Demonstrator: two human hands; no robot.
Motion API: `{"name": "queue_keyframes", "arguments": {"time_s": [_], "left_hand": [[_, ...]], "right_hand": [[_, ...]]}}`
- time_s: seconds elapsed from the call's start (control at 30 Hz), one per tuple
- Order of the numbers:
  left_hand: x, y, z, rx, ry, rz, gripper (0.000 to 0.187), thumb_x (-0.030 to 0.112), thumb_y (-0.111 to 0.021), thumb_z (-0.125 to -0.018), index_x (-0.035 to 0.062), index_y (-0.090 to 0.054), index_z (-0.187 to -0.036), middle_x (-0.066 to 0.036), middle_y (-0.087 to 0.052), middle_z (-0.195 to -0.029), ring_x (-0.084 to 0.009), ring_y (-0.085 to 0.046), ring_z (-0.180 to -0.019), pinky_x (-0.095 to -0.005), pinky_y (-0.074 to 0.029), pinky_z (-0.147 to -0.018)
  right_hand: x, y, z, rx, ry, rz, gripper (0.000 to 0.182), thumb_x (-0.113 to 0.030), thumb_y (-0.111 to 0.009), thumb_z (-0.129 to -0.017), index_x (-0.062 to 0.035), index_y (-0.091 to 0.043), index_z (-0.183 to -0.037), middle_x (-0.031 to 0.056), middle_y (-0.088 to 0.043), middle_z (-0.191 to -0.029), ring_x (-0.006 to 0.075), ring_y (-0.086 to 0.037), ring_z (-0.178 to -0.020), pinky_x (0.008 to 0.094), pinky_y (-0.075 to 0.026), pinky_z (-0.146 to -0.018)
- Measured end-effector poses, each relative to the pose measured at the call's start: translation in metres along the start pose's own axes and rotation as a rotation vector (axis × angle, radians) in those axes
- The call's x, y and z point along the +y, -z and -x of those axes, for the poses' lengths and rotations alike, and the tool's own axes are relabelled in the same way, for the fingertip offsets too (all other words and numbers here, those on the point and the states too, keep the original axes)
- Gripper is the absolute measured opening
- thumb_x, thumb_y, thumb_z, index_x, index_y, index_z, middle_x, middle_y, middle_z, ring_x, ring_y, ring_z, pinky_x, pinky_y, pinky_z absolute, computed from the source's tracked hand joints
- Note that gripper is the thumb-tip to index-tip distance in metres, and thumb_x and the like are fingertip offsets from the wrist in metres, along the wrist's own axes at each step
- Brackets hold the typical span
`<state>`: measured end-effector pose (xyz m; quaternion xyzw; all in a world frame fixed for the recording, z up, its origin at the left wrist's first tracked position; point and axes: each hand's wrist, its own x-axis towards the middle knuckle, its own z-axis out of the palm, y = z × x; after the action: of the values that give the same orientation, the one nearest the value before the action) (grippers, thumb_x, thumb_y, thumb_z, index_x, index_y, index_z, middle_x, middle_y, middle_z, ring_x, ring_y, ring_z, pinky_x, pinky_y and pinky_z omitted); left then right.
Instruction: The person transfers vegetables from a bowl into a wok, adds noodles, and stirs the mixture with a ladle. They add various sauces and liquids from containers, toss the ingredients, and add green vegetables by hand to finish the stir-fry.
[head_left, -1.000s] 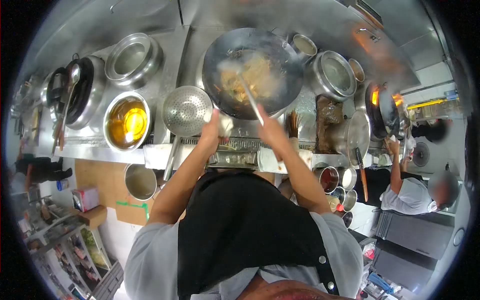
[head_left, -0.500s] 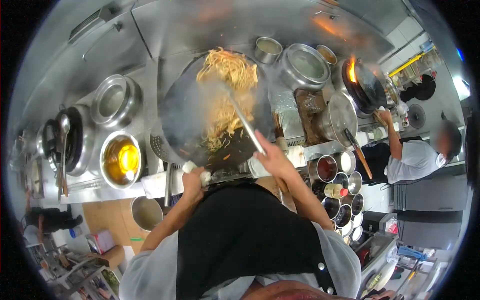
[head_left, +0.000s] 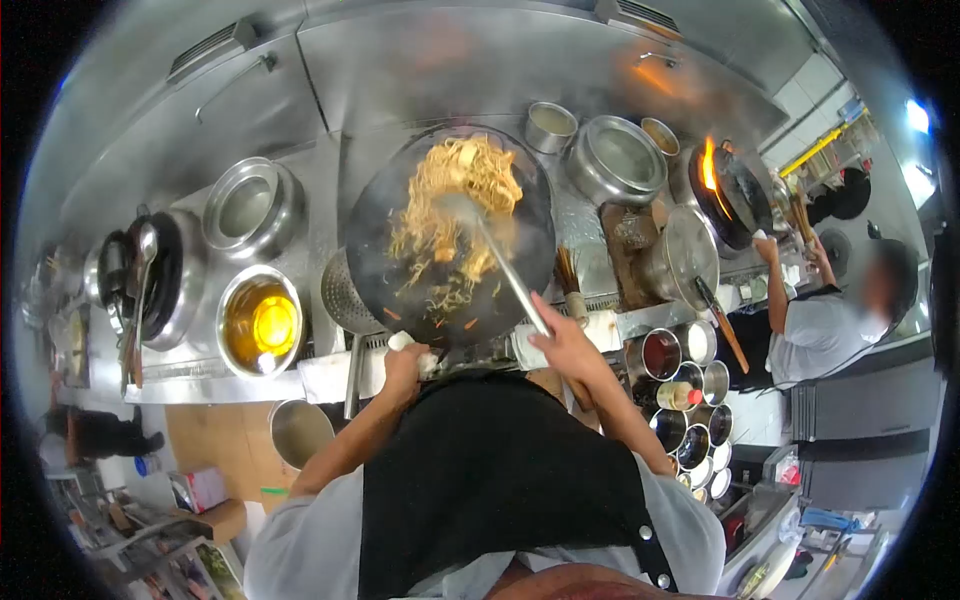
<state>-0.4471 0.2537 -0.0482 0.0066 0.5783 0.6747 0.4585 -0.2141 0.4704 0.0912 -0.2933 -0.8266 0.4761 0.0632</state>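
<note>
A dark wok sits at the middle of the range, with noodles heaped toward its far side. Thin vegetable strips and orange bits lie scattered nearer to me. At the wok's near edge, my left hand is closed on a white cloth; the grip under the cloth is hidden. My right hand is wrapped round the handle of a metal ladle. The ladle's bowl rests among the noodles, and light steam hangs around it.
Left of the wok are a perforated strainer, a bowl of yellow oil and a lidded pot. Seasoning pots stand at right. Beyond them, a co-worker handles a flaming wok.
The noodles, stretched up past the wok's far rim before, now lie within it. Steam has thinned. The ladle's bowl shows more clearly, and the whole view has shifted slightly.
</note>
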Motion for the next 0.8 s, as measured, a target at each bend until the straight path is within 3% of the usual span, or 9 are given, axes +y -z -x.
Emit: {"name": "queue_keyframes", "arguments": {"time_s": [0.1, 0.23, 0.27, 0.37, 0.43, 0.53, 0.57, 0.73, 0.8], "left_hand": [[0.051, -0.046, -0.017, 0.083, -0.018, 0.130, 0.013, 0.009, -0.062, -0.094, 0.0022, -0.064, -0.105, -0.012, -0.068, -0.093, -0.0239, -0.069, -0.082, -0.0363, -0.056, -0.063], [0.060, -0.061, -0.098, -0.042, 0.059, 0.120, 0.007, 0.009, -0.063, -0.093, 0.0023, -0.065, -0.097, -0.012, -0.068, -0.091, -0.0213, -0.065, -0.073, -0.0349, -0.050, -0.056], [0.051, -0.058, -0.097, -0.027, 0.007, 0.145, 0.007, 0.007, -0.064, -0.093, 0.0021, -0.065, -0.097, -0.012, -0.068, -0.090, -0.0215, -0.065, -0.073, -0.0351, -0.051, -0.057], [0.013, -0.042, -0.062, 0.052, -0.200, 0.157, 0.008, 0.003, -0.066, -0.088, 0.0005, -0.066, -0.096, -0.012, -0.068, -0.088, -0.0229, -0.066, -0.074, -0.0362, -0.053, -0.061], [-0.005, -0.018, -0.047, 0.003, -0.008, 0.033, 0.011, 0.003, -0.065, -0.089, -0.0008, -0.065, -0.099, -0.012, -0.068, -0.088, -0.0228, -0.067, -0.075, -0.0366, -0.054, -0.062], [0.022, -0.052, -0.042, 0.126, -0.119, 0.228, 0.010, 0.005, -0.065, -0.088, 0.0004, -0.065, -0.098, -0.011, -0.066, -0.086, -0.0220, -0.066, -0.075, -0.0360, -0.053, -0.063], [0.025, -0.056, -0.066, 0.117, -0.065, 0.222, 0.010, 0.007, -0.066, -0.088, 0.0021, -0.066, -0.097, -0.009, -0.064, -0.083, -0.0206, -0.065, -0.076, -0.0349, -0.052, -0.062], [0.056, -0.073, -0.130, 0.040, 0.001, 0.110, 0.014, 0.019, -0.069, -0.091, 0.0095, -0.063, -0.098, -0.005, -0.066, -0.080, -0.0182, -0.063, -0.065, -0.0345, -0.044, -0.049], [0.050, -0.071, -0.131, -0.006, -0.041, 0.090, 0.026, 0.033, -0.068, -0.096, 0.0076, -0.063, -0.100, -0.005, -0.066, -0.079, -0.0177, -0.063, -0.063, -0.0369, -0.047, -0.049]], "right_hand": [[-0.031, 0.008, 0.027, -0.244, -0.228, -0.339, 0.080, -0.009, -0.070, -0.094, -0.0130, -0.031, -0.164, -0.0013, -0.057, -0.079, 0.0085, -0.049, -0.058, 0.0275, -0.045, -0.053], [0.011, 0.014, -0.030, -0.230, -0.184, 0.077, 0.075, -0.015, -0.071, -0.095, -0.0127, -0.035, -0.161, 0.0111, -0.070, -0.095, 0.0231, -0.065, -0.072, 0.0365, -0.054, -0.068], [0.060, 0.005, -0.054, -0.045, 0.152, 0.284, 0.077, -0.016, -0.070, -0.092, -0.0135, -0.036, -0.161, 0.0245, -0.073, -0.106, 0.0409, -0.072, -0.084, 0.0441, -0.055, -0.077], [0.031, 0.002, -0.075, 0.117, -0.019, 0.378, 0.076, -0.015, -0.070, -0.091, -0.0108, -0.037, -0.159, 0.0327, -0.067, -0.118, 0.0530, -0.066, -0.102, 0.0483, -0.053, -0.088], [0.030, -0.002, -0.063, 0.183, 0.066, 0.310, 0.074, -0.013, -0.068, -0.092, -0.0093, -0.037, -0.159, 0.0336, -0.067, -0.115, 0.0525, -0.065, -0.105, 0.0480, -0.053, -0.089], [0.051, -0.011, -0.019, 0.232, 0.185, 0.228, 0.074, -0.008, -0.067, -0.093, -0.0090, -0.036, -0.160, 0.0335, -0.067, -0.115, 0.0527, -0.065, -0.103, 0.0462, -0.053, -0.088], [0.032, -0.003, 0.004, 0.108, -0.049, 0.321, 0.072, -0.007, -0.066, -0.093, -0.0072, -0.037, -0.158, 0.0311, -0.069, -0.111, 0.0504, -0.066, -0.100, 0.0475, -0.054, -0.085], [0.025, 0.013, 0.072, 0.002, 0.042, 0.547, 0.076, -0.011, -0.065, -0.091, -0.0107, -0.033, -0.160, 0.0284, -0.069, -0.095, 0.0479, -0.067, -0.086, 0.0530, -0.054, -0.077], [0.037, 0.017, 0.037, -0.066, -0.111, 0.712, 0.073, -0.017, -0.061, -0.094, -0.0132, -0.031, -0.161, 0.0270, -0.067, -0.090, 0.0473, -0.067, -0.080, 0.0572, -0.055, -0.073]]}}
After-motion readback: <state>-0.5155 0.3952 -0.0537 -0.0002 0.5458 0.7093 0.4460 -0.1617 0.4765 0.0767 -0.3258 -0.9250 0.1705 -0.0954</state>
